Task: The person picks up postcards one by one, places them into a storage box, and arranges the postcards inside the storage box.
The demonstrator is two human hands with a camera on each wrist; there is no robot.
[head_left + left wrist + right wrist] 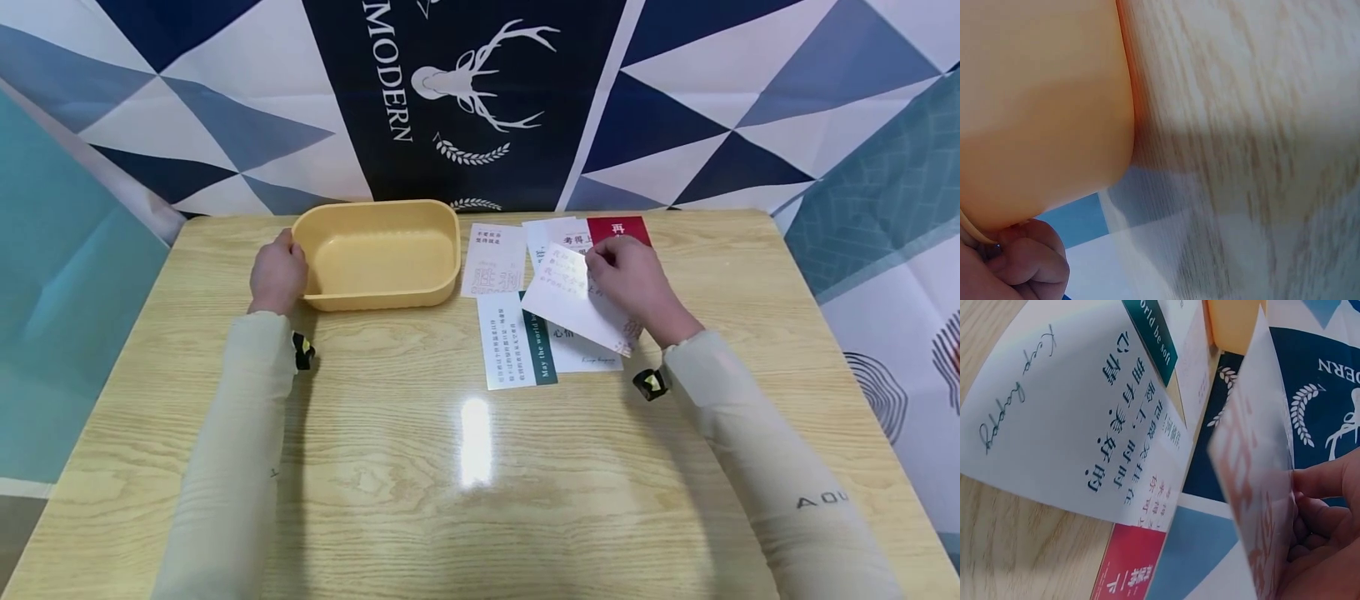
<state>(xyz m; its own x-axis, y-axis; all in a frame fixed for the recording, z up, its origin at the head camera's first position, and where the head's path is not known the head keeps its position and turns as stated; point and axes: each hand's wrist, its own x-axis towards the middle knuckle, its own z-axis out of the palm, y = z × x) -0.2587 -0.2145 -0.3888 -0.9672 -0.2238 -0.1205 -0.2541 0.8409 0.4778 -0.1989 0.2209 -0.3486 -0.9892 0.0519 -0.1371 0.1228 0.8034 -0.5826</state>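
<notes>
A yellow plastic basin [375, 260] stands at the back of the table, left of the middle. My left hand [279, 273] grips its left rim, the fingers [1035, 256] curled over the edge in the left wrist view. Between thumb and fingertips my right hand [630, 275] pinches a white card [558, 300] with faint reddish print, held tilted above other cards. Below it lie a white card with dark script [1079, 419], a card with a red band [618, 227] and a white-and-green card [501, 343]. Another pale card [495, 258] lies beside the basin.
The light wood-grain table [390, 450] spreads out in front, with a bright glare spot near its middle. Directly behind stands a patterned backdrop [480, 92] with triangles and a deer head. Teal cloth [60, 317] hangs at the left side.
</notes>
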